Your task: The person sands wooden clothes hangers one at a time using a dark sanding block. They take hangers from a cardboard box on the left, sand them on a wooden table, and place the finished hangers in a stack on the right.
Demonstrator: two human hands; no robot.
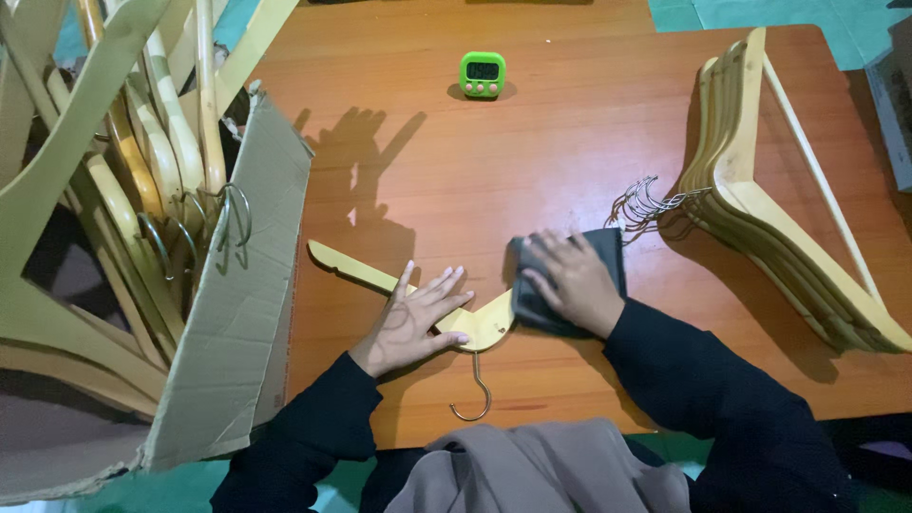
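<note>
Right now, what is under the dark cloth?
The dark cloth covers one arm of the wooden hanger, pressed by the right hand. That arm is hidden; the other arm and hook show.

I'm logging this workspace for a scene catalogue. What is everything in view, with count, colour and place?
Wooden hanger: one, pale wood with a metal hook, flat on the table near its front edge, under both hands.
Cloth: one, dark grey, on the hanger's right arm.
Stack of hangers: several, exact count unclear, pale wood, right side of the table, hooks pointing left.
Cardboard box: one, brown, torn flap, left of the table, full of pale wooden hangers.
Timer: one, green, far middle of the table.
Table: one, reddish-brown wood.
Left hand: flat on the hanger's left arm.
Right hand: pressing on the cloth.
</note>
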